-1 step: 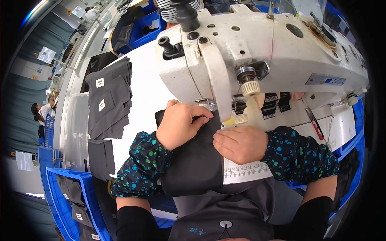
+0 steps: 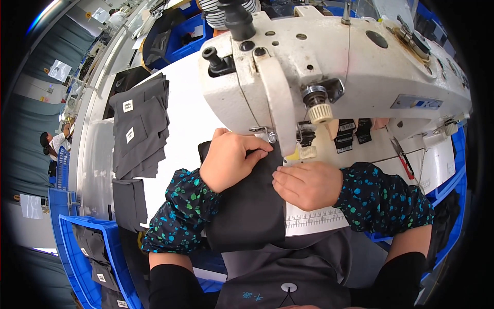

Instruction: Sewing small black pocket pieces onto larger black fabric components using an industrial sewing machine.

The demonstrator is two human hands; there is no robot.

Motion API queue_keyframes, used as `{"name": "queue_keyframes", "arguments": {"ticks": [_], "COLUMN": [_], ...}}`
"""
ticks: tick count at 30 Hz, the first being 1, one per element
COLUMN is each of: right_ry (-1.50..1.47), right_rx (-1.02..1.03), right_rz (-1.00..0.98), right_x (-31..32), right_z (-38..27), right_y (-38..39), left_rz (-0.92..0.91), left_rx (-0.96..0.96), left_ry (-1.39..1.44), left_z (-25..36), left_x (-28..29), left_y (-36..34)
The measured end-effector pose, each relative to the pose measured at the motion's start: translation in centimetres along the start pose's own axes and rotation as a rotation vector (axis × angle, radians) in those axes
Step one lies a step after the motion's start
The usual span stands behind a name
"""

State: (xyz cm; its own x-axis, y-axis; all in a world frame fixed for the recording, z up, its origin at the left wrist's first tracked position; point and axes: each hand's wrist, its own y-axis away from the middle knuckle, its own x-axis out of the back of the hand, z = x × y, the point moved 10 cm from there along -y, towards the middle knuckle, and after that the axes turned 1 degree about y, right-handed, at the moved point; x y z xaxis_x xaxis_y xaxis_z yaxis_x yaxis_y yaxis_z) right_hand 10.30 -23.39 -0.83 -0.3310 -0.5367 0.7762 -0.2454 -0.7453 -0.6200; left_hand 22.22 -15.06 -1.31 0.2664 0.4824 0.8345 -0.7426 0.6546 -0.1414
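Observation:
A dark grey fabric piece (image 2: 246,211) lies under the head of a white sewing machine (image 2: 339,56) and reaches down to the table's front edge. Close to the presser foot (image 2: 271,137), my left hand (image 2: 229,158) pinches the fabric between thumb and forefinger. My right hand (image 2: 309,184) is closed at the fabric's right edge, a little nearer to me, its fingers curled together and their tips on the cloth. What lies under the right palm is hidden. Both forearms wear dark sleeves with blue and green spots.
Stacked dark grey pieces with white labels (image 2: 139,129) lie left on the white table. Right of the needle are black labels (image 2: 346,138) and red-handled snips (image 2: 405,164). A printed ruler (image 2: 314,218) runs along the front edge. A blue crate (image 2: 110,247) stands lower left.

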Motion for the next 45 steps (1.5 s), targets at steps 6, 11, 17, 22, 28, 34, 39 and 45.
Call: {"name": "queue_keyframes", "arguments": {"ticks": [6,11,17,22,28,34,39,45], "right_ry": [-0.009,-0.018,-0.030,-0.032,-0.027,-0.053,-0.091,-0.106], "right_rx": [-0.020,-0.009,-0.047,-0.066,-0.081,-0.089,-0.133,-0.119], "right_rz": [-0.009,-0.035,-0.080,-0.091,-0.097,-0.092,-0.146,0.043], "right_x": [0.1,0.1,-0.1,0.2,0.4,0.3,1.1,3.7], "right_z": [0.4,0.6,1.2,1.8,2.0,1.5,-2.8,-9.1], "right_y": [0.0,-0.2,0.3,0.0,0.1,0.1,0.6,1.8], "left_rz": [0.034,0.079,0.093,0.132,0.130,0.135,0.094,-0.025], "left_rx": [-0.044,-0.063,-0.085,-0.103,-0.118,-0.124,-0.110,-0.148], "left_ry": [-0.125,-0.185,-0.233,-0.276,-0.223,-0.200,-0.290,-0.103], "left_z": [0.7,1.3,1.4,1.7,1.2,1.2,5.4,10.4], "left_x": [-0.1,0.3,-0.2,0.3,0.0,0.2,-0.1,-3.9], "left_y": [0.1,0.5,0.4,0.3,0.0,0.5,5.2,14.2]}}
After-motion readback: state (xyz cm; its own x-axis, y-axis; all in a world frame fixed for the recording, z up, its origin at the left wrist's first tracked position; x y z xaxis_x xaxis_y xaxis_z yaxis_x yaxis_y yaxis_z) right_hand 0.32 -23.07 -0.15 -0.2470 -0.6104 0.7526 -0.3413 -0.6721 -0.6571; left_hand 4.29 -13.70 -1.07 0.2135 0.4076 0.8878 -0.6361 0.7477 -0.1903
